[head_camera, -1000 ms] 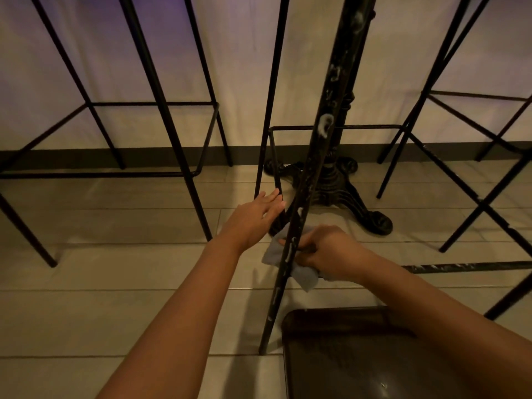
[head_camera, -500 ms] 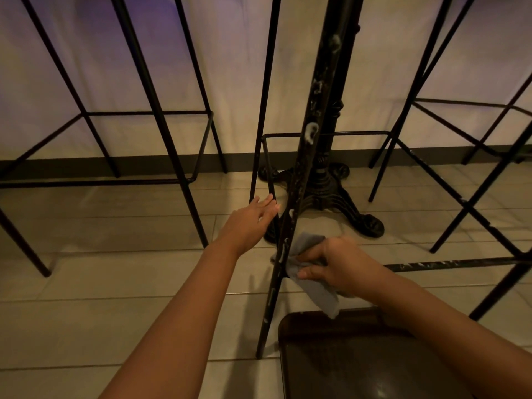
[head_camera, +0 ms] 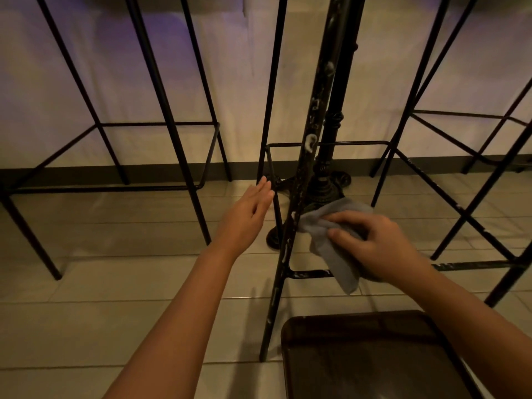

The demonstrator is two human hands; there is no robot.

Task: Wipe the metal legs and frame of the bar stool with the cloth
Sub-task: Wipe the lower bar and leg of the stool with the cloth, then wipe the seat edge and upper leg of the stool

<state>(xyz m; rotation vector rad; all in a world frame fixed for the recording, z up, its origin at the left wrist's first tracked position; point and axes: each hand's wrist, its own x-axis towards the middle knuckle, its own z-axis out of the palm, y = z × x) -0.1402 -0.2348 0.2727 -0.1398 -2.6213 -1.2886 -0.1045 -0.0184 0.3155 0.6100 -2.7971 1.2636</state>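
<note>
The right hand holds a grey cloth with its fingers curled around it and presses one corner of the cloth against the near leg of the bar stool. This black metal leg is marked with pale scuffs and stands on the tiled floor, a little right of the middle. A low crossbar goes from the leg to the right, behind the hanging end of the cloth. The left hand is open with straight fingers, just beside a thinner bar of the frame; I cannot tell if it touches it. Behind the leg is an ornate cast table base. A dark seat is at the bottom edge. Another stool frame stands to the left.
</note>
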